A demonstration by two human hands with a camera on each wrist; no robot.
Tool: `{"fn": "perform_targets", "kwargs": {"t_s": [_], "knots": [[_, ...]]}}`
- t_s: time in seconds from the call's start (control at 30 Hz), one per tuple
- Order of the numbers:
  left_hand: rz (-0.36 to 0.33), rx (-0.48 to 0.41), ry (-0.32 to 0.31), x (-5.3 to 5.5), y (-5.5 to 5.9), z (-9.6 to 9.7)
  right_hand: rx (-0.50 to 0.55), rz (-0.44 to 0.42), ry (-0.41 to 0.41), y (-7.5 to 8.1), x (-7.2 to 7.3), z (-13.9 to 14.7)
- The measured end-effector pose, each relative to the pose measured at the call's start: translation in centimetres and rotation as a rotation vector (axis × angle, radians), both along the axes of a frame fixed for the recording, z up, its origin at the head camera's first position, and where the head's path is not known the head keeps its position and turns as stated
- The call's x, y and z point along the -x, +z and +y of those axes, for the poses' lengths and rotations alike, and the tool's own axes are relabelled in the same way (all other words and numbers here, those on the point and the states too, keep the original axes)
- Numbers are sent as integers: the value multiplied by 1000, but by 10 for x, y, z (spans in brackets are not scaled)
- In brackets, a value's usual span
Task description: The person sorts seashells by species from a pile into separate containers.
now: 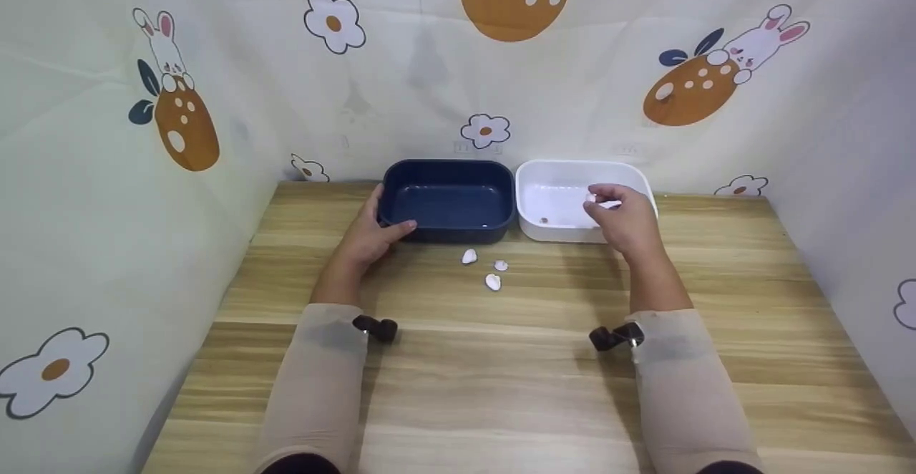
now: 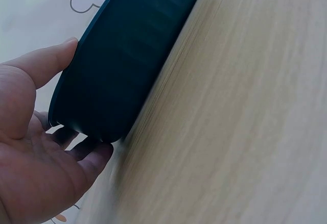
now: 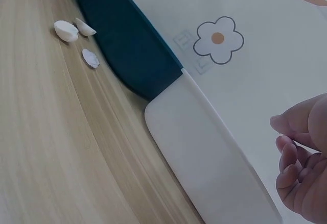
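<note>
At the left end of a dark blue plastic bin, my left hand holds the corner. The left wrist view shows its thumb on the rim and the fingers bent against the end wall. Over the white bin, my right hand pinches a small white seashell between thumb and fingertips; most of it is hidden. A small brownish piece lies inside the white bin. Three white seashells lie on the table in front of the bins: one shell, another shell and a third shell.
Both bins stand side by side at the back of the wood-grain table, close to a printed cloth wall. Similar cloth rises along the left and right sides. Black wrist cameras sit on both sleeved forearms.
</note>
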State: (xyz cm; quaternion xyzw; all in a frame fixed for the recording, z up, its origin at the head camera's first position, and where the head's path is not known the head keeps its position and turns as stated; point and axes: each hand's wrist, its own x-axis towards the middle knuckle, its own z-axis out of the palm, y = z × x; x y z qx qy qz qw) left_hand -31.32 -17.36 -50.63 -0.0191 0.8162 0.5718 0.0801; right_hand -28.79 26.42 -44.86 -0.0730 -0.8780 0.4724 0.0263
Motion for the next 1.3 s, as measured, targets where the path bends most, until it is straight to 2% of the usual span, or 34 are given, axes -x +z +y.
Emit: {"fn": "perform_targets", "kwargs": {"t_s": [0.27,0.53,0.7,0.87,1.07,1.3], "knots": [[3,-16,1,-2,1,1,-16,-24,0,0,-1,-4],[1,-21,2,-2,2,1,-63,22,104,0,-3,-18],[5,-29,3,-2,1,2,-57,50,151,0,-7,-29],[10,-40,6,-2,0,2,-27,55,256,0,-16,-51],[0,-35,9,-3,0,1,23,19,409,-3,-27,-79],[-10,-6,4,-3,1,1,7,7,532,-14,-32,-94]]}}
